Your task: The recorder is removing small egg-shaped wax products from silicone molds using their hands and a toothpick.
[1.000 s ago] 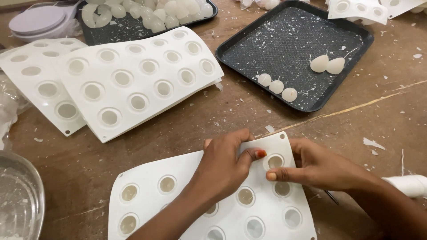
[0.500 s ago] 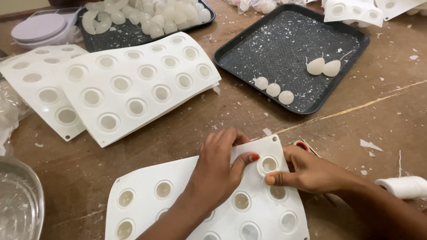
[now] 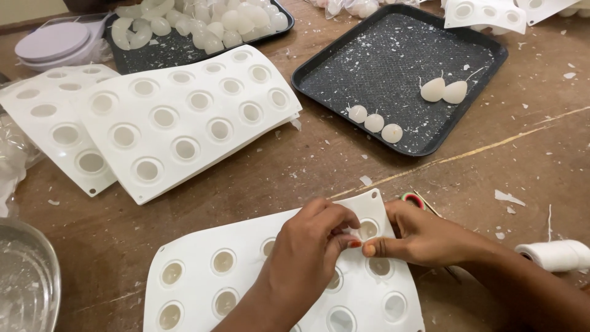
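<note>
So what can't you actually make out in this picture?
- Head view: the white mould runs off the bottom edge; the left hand covers several cavities.
- What both hands' fingertips pinch at the corner cavity: hidden by the left hand and right hand.
- The metal bowl: cut off at the left edge.
- The white spool: partly behind the right forearm.

Bare wood lies open between the near mould (image 3: 203, 289), stacked moulds (image 3: 178, 117) and black tray (image 3: 399, 67).

**White mould at the bottom centre**

A white flexible mould sheet (image 3: 246, 270) lies flat on the wooden table at the frame's bottom centre, with rows of round cavities holding pale wax. Its upper right corner is lifted slightly.
</note>
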